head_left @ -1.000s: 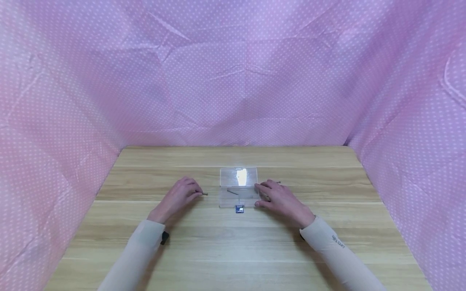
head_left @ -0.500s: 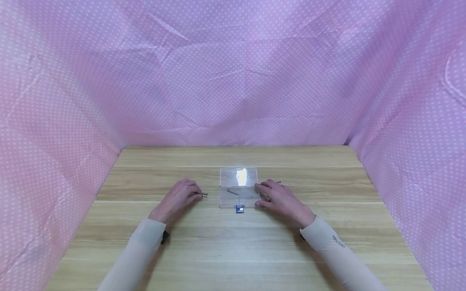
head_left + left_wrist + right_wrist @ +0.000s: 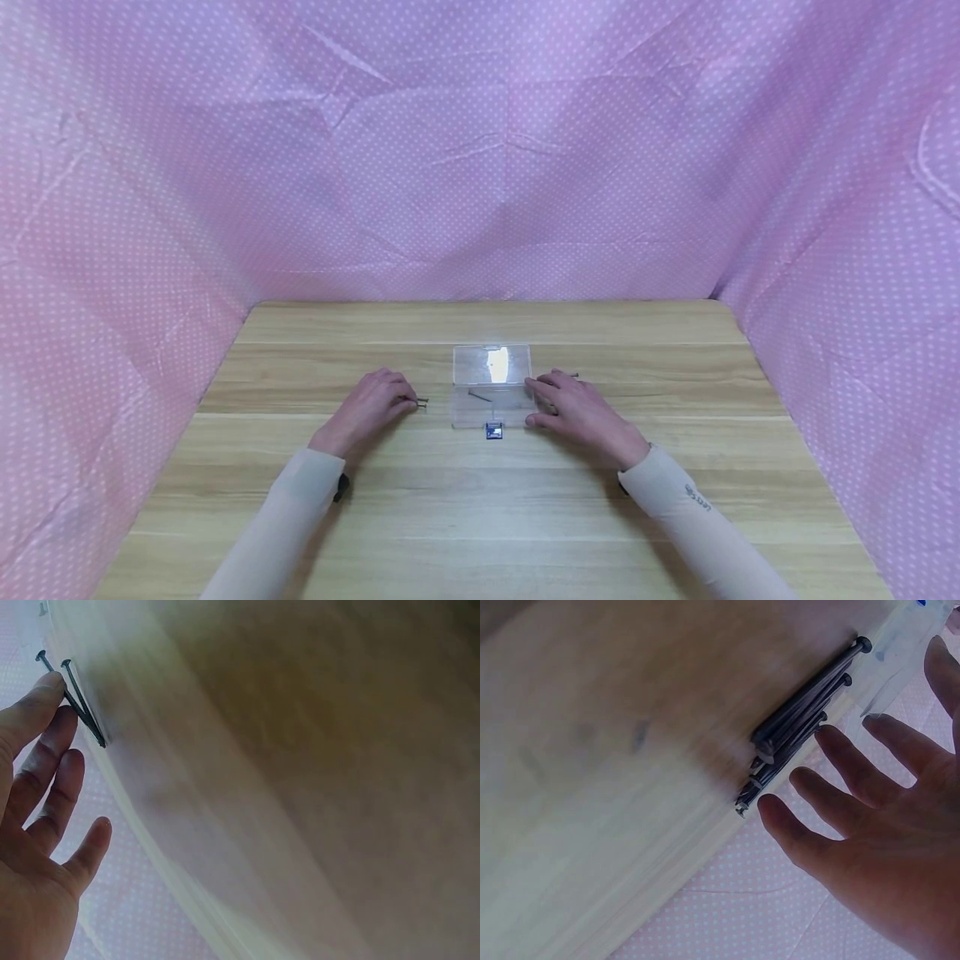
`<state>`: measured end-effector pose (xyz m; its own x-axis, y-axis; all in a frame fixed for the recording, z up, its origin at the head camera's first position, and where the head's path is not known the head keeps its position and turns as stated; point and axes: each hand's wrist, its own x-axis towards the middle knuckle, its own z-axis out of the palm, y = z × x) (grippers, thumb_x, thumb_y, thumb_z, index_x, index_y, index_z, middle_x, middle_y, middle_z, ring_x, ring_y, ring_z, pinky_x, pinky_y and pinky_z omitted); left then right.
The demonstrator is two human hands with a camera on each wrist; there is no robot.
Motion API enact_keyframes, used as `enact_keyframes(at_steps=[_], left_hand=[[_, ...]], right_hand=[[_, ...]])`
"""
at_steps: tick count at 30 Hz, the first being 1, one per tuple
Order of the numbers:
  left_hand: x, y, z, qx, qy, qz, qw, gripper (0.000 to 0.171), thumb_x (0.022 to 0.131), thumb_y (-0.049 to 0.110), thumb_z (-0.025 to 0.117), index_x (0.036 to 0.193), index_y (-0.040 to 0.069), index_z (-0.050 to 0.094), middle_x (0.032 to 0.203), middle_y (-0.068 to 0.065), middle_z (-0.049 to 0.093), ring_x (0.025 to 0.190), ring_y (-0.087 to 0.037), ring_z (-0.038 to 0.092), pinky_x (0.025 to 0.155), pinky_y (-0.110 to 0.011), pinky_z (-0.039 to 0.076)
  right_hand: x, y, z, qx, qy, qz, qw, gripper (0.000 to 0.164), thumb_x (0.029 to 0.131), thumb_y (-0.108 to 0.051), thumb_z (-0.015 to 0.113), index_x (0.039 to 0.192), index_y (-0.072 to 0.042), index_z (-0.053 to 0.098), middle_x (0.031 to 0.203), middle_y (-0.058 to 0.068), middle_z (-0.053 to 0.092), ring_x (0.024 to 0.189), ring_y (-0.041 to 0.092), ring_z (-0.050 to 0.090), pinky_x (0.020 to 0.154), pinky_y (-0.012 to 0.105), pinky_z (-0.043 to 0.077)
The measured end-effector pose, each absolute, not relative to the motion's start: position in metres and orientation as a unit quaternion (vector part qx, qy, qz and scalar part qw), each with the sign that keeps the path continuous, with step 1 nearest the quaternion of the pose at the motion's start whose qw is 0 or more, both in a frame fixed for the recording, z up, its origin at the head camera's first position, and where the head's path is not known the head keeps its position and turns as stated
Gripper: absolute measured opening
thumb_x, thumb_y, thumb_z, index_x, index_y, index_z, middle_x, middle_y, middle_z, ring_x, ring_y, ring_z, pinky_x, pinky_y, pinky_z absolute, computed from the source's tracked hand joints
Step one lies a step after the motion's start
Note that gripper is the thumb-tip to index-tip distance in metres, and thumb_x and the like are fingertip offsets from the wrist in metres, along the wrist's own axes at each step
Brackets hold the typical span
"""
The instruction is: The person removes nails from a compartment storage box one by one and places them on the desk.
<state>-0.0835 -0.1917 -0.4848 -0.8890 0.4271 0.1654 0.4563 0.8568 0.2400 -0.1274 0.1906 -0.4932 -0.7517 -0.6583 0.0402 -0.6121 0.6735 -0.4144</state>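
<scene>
My left hand [image 3: 365, 410] is low over the table, left of a clear plastic box [image 3: 465, 414]. In the left wrist view its thumb and forefinger pinch a dark nail [image 3: 42, 657], and a second nail [image 3: 69, 673] lies alongside, the two crossing near their tips. The other fingers are spread apart. My right hand [image 3: 581, 412] has its fingers extended, fingertips right at the box's right side. Several dark nails [image 3: 810, 694] lie in a bunch beside its fingertips in the right wrist view.
The box's lid [image 3: 472, 367] is folded back, and one nail [image 3: 480, 397] lies inside. A blue latch [image 3: 493, 431] hangs at its front. One nail head [image 3: 575, 376] shows behind the right hand. Pink dotted cloth [image 3: 480, 208] surrounds the wooden table [image 3: 480, 517].
A second nail head has come into view beyond my left fingertips, where one showed a second ago. The left hand has shifted very slightly; my right hand and the box look the same.
</scene>
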Motion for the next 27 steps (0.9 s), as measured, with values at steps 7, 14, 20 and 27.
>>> enact_keyframes(at_steps=[7,14,20,27], left_hand=[[-0.0853,-0.1921,-0.4871,-0.222,-0.965,-0.136,0.035,0.008,0.092,0.019,0.079,0.098,0.015,0.08,0.1,0.002,0.073,0.097,-0.02,0.062,0.096,-0.046,0.051],[-0.0863,-0.194,-0.4895,-0.222,-0.964,-0.143,0.028,0.006,0.09,0.018,0.08,0.097,0.016,0.081,0.098,0.004,0.072,0.093,-0.018,0.061,0.089,-0.043,0.053],[-0.0863,-0.1936,-0.4894,-0.221,-0.965,-0.141,0.028,0.006,0.09,0.018,0.081,0.096,0.017,0.081,0.098,0.005,0.072,0.092,-0.017,0.061,0.086,-0.041,0.053],[-0.0836,-0.1851,-0.4842,-0.237,-0.959,-0.147,0.054,0.009,0.092,0.021,0.081,0.1,0.016,0.081,0.101,0.004,0.073,0.098,-0.019,0.065,0.095,-0.046,0.053]], right_hand=[[-0.1261,0.1907,-0.4935,-0.344,0.914,-0.206,0.061,0.068,0.096,-0.049,0.071,0.15,-0.011,0.055,0.144,0.011,0.058,0.14,0.038,0.046,0.11,0.065,0.04],[-0.1258,0.1906,-0.4942,-0.342,0.915,-0.207,0.062,0.068,0.096,-0.048,0.072,0.15,-0.011,0.055,0.144,0.012,0.057,0.141,0.039,0.045,0.111,0.065,0.038],[-0.125,0.1902,-0.4944,-0.341,0.914,-0.208,0.067,0.068,0.096,-0.048,0.071,0.151,-0.011,0.055,0.145,0.013,0.057,0.142,0.041,0.044,0.112,0.065,0.037],[-0.1267,0.1907,-0.494,-0.346,0.913,-0.207,0.058,0.068,0.096,-0.048,0.071,0.151,-0.011,0.055,0.142,0.013,0.058,0.137,0.038,0.049,0.109,0.064,0.041]])
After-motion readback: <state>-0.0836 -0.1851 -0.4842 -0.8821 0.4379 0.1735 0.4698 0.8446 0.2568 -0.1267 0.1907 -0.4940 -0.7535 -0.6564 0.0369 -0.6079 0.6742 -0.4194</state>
